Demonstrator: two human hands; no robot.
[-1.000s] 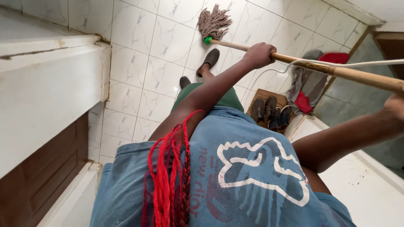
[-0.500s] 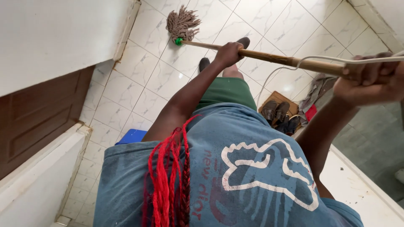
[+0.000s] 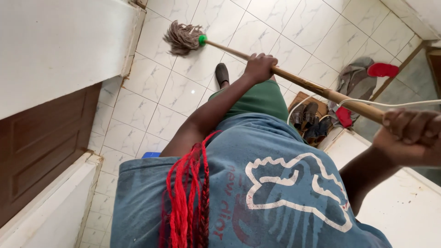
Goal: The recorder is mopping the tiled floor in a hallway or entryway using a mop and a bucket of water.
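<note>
Swinging left since a moment ago, the mop head now sits in the upper left of the frame, strands flat on the white tiled floor just short of the wall base. Its wooden handle slants down to the right edge, angled low so the strands drag. Left hand is clenched round the shaft mid-length, steering; right hand grips the top end at the right edge (a white cable trails past it). Shoes sit on a mat at centre right, out of the mop's path.
</note>
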